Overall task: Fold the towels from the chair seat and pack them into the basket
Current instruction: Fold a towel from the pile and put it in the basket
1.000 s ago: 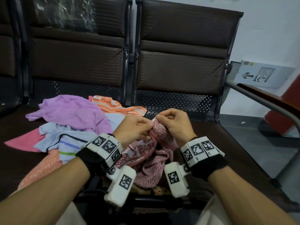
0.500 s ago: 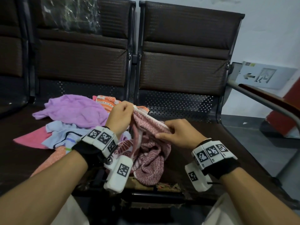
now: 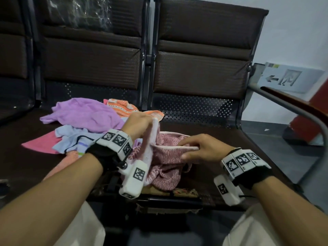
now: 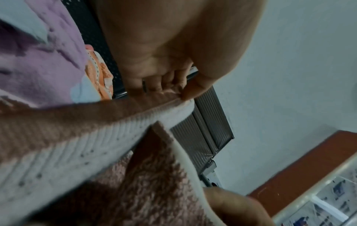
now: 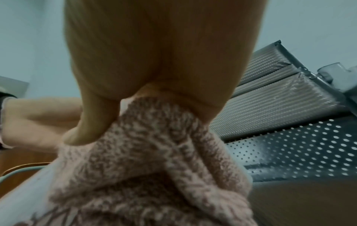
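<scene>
While the left hand (image 3: 137,124) pinches a white-edged corner of the pink towel (image 3: 166,167) and lifts it, the right hand (image 3: 200,148) grips the same towel's pale hem lower down and further right, thumb under the cloth and fingers over it, so the two hands are apart with a stretch of border between them. In the left wrist view the thumb and curled fingers (image 4: 170,79) clamp the ribbed white band of the towel (image 4: 81,143), which runs down toward the camera. In the right wrist view the thumb (image 5: 92,122) presses on the mottled pink pile (image 5: 154,152), and the left hand (image 5: 38,122) shows beyond it. Most of the towel hangs bunched below the hands and rests on the front part of the dark seat (image 3: 221,174), near its front edge. Left of it on the seat lies a loose heap: a purple towel (image 3: 85,112) at the back, an orange patterned one (image 3: 122,106) just beside it toward the backrest, a light blue towel (image 3: 74,137) with a dark stripe in front of the purple, and a flat coral-pink towel (image 3: 40,143) under the blue one at the left. Another salmon piece (image 3: 60,166) runs under the left forearm. Both wrists carry white marker-tagged units on black straps. An armrest (image 3: 292,105) curves along the right side of the seat, and a grey sign with an arrow (image 3: 287,79) hangs on the wall behind it.
</scene>
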Demonstrator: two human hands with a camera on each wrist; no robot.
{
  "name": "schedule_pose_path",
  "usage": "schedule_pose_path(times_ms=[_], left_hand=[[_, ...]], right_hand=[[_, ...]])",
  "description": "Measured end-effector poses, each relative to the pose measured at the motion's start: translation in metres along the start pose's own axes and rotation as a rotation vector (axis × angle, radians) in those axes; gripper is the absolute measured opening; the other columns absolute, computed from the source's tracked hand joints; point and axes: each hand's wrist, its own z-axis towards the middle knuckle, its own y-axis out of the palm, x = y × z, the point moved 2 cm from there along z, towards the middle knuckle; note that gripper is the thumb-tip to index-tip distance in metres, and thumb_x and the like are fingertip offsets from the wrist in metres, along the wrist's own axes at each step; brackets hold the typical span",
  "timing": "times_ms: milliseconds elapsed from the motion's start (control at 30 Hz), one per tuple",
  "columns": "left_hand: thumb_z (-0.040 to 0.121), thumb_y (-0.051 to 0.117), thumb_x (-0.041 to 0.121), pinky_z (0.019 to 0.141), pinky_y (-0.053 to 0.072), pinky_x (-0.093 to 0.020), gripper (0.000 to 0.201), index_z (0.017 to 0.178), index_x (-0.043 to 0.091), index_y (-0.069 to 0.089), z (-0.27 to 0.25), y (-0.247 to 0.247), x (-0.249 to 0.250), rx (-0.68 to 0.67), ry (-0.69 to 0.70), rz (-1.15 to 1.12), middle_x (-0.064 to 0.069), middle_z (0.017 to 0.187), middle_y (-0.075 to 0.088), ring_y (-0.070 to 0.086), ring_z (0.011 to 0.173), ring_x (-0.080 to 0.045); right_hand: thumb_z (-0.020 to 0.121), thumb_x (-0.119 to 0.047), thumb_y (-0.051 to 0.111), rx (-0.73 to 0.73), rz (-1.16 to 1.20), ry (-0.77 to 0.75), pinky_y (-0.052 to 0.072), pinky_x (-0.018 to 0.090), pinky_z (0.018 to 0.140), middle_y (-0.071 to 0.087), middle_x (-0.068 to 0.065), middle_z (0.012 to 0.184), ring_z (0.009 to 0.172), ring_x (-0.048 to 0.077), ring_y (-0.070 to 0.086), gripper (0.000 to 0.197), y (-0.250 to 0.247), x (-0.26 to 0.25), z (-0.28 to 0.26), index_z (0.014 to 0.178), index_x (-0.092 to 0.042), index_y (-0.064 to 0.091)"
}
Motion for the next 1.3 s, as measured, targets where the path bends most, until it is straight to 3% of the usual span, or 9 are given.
schedule_pose_path(times_ms=[133,333,433,600,733,867,1000,1133,1300], left_hand=[[0.084,0.049,0.007,0.058,0.036,-0.026,0.026,0.060,0.014,0.058,-0.002,0.017,0.000,-0.043,-0.004,0.087,0.001,0.056,0.050,0.046,0.060,-0.015],[0.087,0.044,-0.001,0.060,0.041,-0.030,0.013,0.081,0.004,0.054,-0.004,0.024,-0.005,-0.108,-0.087,-0.028,-0.016,0.076,0.048,0.046,0.067,-0.023],[0.090,0.040,-0.003,0.053,0.045,-0.026,0.025,0.073,0.005,0.056,-0.008,0.031,-0.006,-0.167,-0.128,-0.180,-0.014,0.070,0.049,0.047,0.059,-0.020],[0.092,0.032,-0.002,0.045,0.048,-0.023,0.034,0.076,0.007,0.061,-0.014,0.040,-0.005,-0.302,-0.191,-0.384,-0.005,0.062,0.054,0.049,0.053,-0.015],[0.089,0.030,0.001,0.059,0.052,-0.030,0.034,0.083,0.005,0.063,-0.012,0.041,-0.006,-0.335,-0.204,-0.413,-0.009,0.069,0.052,0.048,0.061,-0.016],[0.084,0.031,-0.002,0.055,0.049,-0.026,0.048,0.060,0.012,0.071,-0.012,0.044,-0.006,-0.331,-0.192,-0.403,-0.008,0.069,0.059,0.053,0.060,-0.016],[0.088,0.036,0.004,0.046,0.047,-0.021,0.030,0.085,0.006,0.066,-0.014,0.046,-0.006,-0.342,-0.170,-0.441,-0.004,0.065,0.051,0.050,0.050,-0.011],[0.092,0.033,0.015,0.053,0.052,-0.028,0.031,0.093,0.005,0.063,-0.017,0.048,-0.005,-0.446,-0.149,-0.460,-0.007,0.076,0.060,0.060,0.063,-0.018],[0.096,0.041,0.040,0.051,0.051,-0.024,0.036,0.088,0.010,0.060,-0.021,0.051,-0.004,-0.493,-0.125,-0.461,-0.002,0.070,0.065,0.063,0.062,-0.015]], right_hand=[[0.087,-0.025,0.068,0.013,0.022,-0.097,0.043,0.012,0.063,0.066,-0.021,0.069,0.068,-0.006,0.060,0.006,0.000,-0.021,0.003,0.087,-0.023,0.074],[0.095,-0.005,0.052,0.241,0.281,-0.223,0.046,0.021,0.077,0.062,-0.008,0.083,0.080,0.004,0.058,0.016,-0.013,-0.030,0.005,0.089,-0.016,0.063],[0.095,0.000,0.049,0.320,0.308,-0.143,0.044,0.016,0.079,0.064,-0.010,0.084,0.082,-0.001,0.059,0.024,-0.012,-0.023,0.009,0.090,-0.017,0.064],[0.091,-0.009,0.051,0.295,0.310,0.083,0.047,0.038,0.090,0.068,-0.002,0.090,0.088,0.010,0.060,0.024,-0.004,-0.014,0.019,0.079,-0.023,0.066],[0.077,-0.043,0.074,0.270,0.169,0.036,0.050,0.028,0.074,0.071,-0.006,0.083,0.079,0.005,0.064,0.021,-0.004,-0.018,0.017,0.086,-0.025,0.070],[0.083,-0.026,0.071,0.308,0.085,-0.081,0.048,0.029,0.069,0.069,-0.007,0.072,0.072,0.000,0.060,0.004,0.001,-0.028,0.020,0.081,-0.025,0.074],[0.089,-0.011,0.064,0.262,0.429,-0.052,0.047,0.018,0.067,0.067,-0.016,0.065,0.066,-0.006,0.058,0.032,-0.002,-0.029,0.024,0.068,-0.034,0.070],[0.082,-0.015,0.073,0.354,0.543,0.123,0.053,0.050,0.083,0.070,0.008,0.078,0.075,0.021,0.065,0.008,-0.001,-0.019,0.026,0.084,-0.008,0.069],[0.075,-0.026,0.080,0.388,0.505,0.195,0.052,0.041,0.072,0.069,0.010,0.076,0.070,0.019,0.063,0.031,-0.001,-0.012,0.027,0.084,0.001,0.067]])
